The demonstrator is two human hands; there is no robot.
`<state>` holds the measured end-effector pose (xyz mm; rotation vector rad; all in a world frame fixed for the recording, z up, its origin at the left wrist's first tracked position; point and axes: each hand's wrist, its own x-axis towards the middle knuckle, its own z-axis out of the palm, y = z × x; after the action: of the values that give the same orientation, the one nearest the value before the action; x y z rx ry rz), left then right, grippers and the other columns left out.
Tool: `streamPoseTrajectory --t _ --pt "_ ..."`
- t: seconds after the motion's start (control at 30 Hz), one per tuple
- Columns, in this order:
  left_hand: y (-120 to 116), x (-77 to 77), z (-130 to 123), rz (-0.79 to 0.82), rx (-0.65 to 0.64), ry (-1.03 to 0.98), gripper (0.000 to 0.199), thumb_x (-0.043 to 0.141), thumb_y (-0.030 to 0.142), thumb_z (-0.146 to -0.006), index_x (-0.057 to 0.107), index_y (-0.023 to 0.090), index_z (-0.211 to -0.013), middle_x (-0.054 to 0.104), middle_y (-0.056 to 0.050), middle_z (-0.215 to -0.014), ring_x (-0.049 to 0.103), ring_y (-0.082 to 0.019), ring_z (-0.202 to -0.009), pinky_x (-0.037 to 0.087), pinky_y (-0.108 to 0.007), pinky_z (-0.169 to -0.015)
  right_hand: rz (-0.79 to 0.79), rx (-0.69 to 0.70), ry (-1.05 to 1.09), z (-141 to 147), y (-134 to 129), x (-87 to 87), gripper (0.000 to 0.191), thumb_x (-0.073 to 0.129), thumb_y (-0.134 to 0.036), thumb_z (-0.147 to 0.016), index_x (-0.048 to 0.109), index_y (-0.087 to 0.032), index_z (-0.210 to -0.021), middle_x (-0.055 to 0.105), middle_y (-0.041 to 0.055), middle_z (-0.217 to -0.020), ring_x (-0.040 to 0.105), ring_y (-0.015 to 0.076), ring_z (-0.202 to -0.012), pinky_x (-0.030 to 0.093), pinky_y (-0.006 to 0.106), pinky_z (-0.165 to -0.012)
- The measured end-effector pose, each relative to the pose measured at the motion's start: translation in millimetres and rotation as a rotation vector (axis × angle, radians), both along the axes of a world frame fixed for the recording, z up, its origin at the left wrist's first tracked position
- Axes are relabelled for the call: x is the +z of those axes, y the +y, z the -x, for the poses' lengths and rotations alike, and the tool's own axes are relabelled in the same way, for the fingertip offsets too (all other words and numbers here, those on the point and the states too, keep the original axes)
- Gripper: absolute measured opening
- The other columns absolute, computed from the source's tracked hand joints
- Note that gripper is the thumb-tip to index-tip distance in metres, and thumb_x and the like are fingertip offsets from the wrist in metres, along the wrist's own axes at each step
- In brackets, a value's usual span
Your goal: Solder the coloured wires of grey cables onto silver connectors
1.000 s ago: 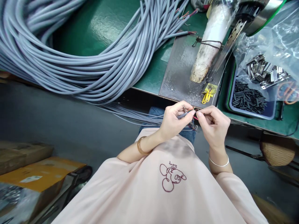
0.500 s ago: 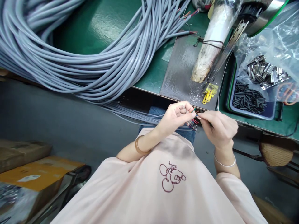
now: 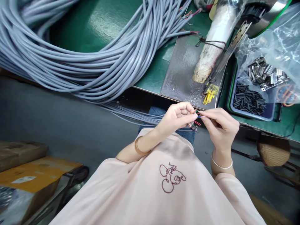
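Observation:
At the bench's front edge, my left hand [image 3: 179, 116] pinches the end of a cable, its thin coloured wires [image 3: 197, 122] fanning out past the fingertips. Red, green and blue strands show among them. Close by on the right, my right hand [image 3: 219, 123] has thumb and forefinger closed on the tip of a blue wire [image 3: 199, 117]. Small metal pieces [image 3: 194, 127] hang just below the left fingertips; what they are is too small to tell. Several thin grey cables [image 3: 140, 115] run from the left toward my left hand.
A big coil of grey cables [image 3: 98, 72] covers the bench's left. A dark metal plate [image 3: 178, 72] bears a white wrapped post [image 3: 208, 56] and yellow tags [image 3: 209, 96]. Right of it stands a blue tray [image 3: 253, 116] with black tubes [image 3: 247, 100] and metal connectors [image 3: 267, 73].
My right hand's fingers have shifted slightly and now pinch a blue wire that was not visible before. My left hand stays almost in place with the cable end.

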<state>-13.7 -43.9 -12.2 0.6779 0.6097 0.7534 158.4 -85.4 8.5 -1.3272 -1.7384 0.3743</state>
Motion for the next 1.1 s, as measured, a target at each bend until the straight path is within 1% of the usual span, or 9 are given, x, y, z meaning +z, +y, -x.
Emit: streamPoseTrajectory --t 0.4,0.53,0.6,0.67,0.73,0.8,0.93,1.0,1.1 --pt "0 -2.4 1 -0.022 -0.056 0.022 0.033 0.085 0.032 -0.073 0.057 0.015 -0.077 0.059 0.005 -0.057 0.037 0.000 -0.039 0.023 -0.015 -0.038 0.008 0.069 0.010 0 -1 -0.4 0.022 0.070 -0.009 -0.086 0.074 -0.027 -0.098 0.075 -0.0011 -0.085 0.067 0.0127 -0.075 0.052 0.027 -0.063" --pt "0 -1.2 1 -0.038 -0.074 0.022 0.032 0.086 0.030 -0.070 0.059 0.014 -0.075 0.058 0.005 -0.057 0.041 -0.001 -0.042 0.026 -0.015 -0.039 0.141 0.055 0.064 0 -1 0.1 0.010 0.070 -0.015 -0.087 0.073 -0.025 -0.090 0.070 -0.0004 -0.081 0.060 0.0110 -0.066 0.041 0.026 -0.052" --pt "0 -0.1 0 -0.039 -0.065 0.023 0.032 0.087 0.029 -0.069 0.059 0.014 -0.074 0.056 0.005 -0.057 0.042 -0.001 -0.043 0.026 -0.015 -0.040 0.235 0.027 0.154 -2 1 -0.4 0.006 0.069 -0.020 -0.088 0.072 -0.023 -0.083 0.067 0.0000 -0.078 0.057 0.0104 -0.063 0.037 0.025 -0.049" --pt "1 0.4 0 -0.021 -0.051 0.025 0.032 0.086 0.029 -0.068 0.058 0.014 -0.072 0.053 0.006 -0.057 0.038 0.000 -0.043 0.024 -0.015 -0.040 0.257 -0.035 0.280 -5 2 -1.1 0.009 0.068 -0.023 -0.089 0.071 -0.023 -0.081 0.065 -0.0004 -0.075 0.057 0.0102 -0.062 0.038 0.025 -0.049" --pt "1 0.1 0 0.004 -0.046 0.026 0.033 0.085 0.028 -0.069 0.056 0.014 -0.070 0.050 0.007 -0.057 0.033 0.000 -0.042 0.022 -0.015 -0.040 0.217 -0.123 0.360 -7 2 -0.7 0.008 0.067 -0.025 -0.089 0.073 -0.024 -0.084 0.065 -0.0016 -0.072 0.057 0.0095 -0.059 0.041 0.024 -0.050" --pt "1 -0.6 0 0.002 -0.045 0.032 0.033 0.084 0.029 -0.071 0.055 0.014 -0.070 0.048 0.007 -0.056 0.031 0.000 -0.042 0.021 -0.016 -0.040 0.200 -0.175 0.328 -8 -1 1.3 0.007 0.069 -0.028 -0.089 0.076 -0.026 -0.090 0.066 -0.0023 -0.070 0.057 0.0091 -0.056 0.040 0.023 -0.047" --pt "1 -0.9 0 -0.061 -0.039 0.059 0.030 0.082 0.029 -0.074 0.056 0.014 -0.071 0.049 0.007 -0.057 0.035 -0.001 -0.044 0.024 -0.016 -0.041 0.227 -0.136 0.134 -2 -7 7.8 0.017 0.071 -0.029 -0.088 0.077 -0.029 -0.104 0.070 -0.0013 -0.073 0.059 0.0109 -0.054 0.039 0.026 -0.046" --pt "1 -1.2 0 -0.076 -0.035 0.075 0.029 0.082 0.028 -0.074 0.057 0.015 -0.070 0.049 0.006 -0.058 0.036 -0.001 -0.044 0.025 -0.017 -0.042 0.157 -0.128 0.095 1 -8 9.4 0.017 0.069 -0.027 -0.090 0.077 -0.030 -0.104 0.068 -0.0022 -0.070 0.056 0.0101 -0.051 0.036 0.026 -0.045" --pt "1 -3.2 -1 -0.097 -0.014 0.096 0.027 0.081 0.025 -0.074 0.056 0.015 -0.070 0.049 0.007 -0.058 0.036 -0.001 -0.044 0.026 -0.016 -0.042 -0.055 -0.158 0.059 -2 -7 7.7 0.018 0.065 -0.023 -0.091 0.078 -0.031 -0.100 0.062 -0.0043 -0.060 0.049 0.0089 -0.045 0.030 0.027 -0.043"
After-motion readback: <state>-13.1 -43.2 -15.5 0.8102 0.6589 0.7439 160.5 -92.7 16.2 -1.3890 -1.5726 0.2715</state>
